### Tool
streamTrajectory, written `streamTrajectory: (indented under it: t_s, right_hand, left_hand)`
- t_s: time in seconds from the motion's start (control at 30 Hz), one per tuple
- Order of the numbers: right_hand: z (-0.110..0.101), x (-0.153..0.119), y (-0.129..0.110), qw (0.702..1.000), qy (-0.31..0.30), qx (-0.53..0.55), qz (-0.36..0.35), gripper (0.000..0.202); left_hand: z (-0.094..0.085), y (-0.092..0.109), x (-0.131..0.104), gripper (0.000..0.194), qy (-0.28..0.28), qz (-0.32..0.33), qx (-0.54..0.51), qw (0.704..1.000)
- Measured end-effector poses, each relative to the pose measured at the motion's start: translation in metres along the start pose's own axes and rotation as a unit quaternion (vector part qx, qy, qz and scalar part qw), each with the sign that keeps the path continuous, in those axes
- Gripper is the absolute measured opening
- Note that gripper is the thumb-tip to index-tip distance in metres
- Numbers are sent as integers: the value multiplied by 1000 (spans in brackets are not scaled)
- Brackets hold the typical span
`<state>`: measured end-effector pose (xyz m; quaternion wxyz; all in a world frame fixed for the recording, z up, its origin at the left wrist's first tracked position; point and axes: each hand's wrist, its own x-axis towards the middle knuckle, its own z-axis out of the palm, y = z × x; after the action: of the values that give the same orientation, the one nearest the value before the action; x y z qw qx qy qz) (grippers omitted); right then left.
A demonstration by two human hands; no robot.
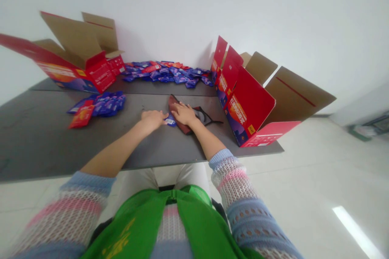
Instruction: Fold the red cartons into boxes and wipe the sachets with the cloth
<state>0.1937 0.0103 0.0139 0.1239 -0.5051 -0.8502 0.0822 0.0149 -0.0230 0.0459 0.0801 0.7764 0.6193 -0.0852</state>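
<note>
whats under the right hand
A reddish-brown item with a dark strap-like end shows around the right hand. A blue packet shows just left of that hand. Whatever lies directly beneath the palm is covered.

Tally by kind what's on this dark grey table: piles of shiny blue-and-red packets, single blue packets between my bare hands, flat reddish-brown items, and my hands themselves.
Packet piles: 2 (left pile, far pile)
Single blue packet: 1
Flat reddish-brown item: 1
Bare hands: 2 (left hand, right hand)
Total: 6
</note>
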Motion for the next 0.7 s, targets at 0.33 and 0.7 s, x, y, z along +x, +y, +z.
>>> streamTrajectory:
  t_s: [0.33, 0.7]
  right_hand:
    - [-16, -8, 27, 993, 25, 68, -96, 48]
    - [-6, 0, 27, 995, 47, 13, -84, 44]
  left_hand:
    - [11, -2, -7, 50, 29, 25, 32, 999]
    - [13, -17, -8, 60, 50, 55, -2, 997]
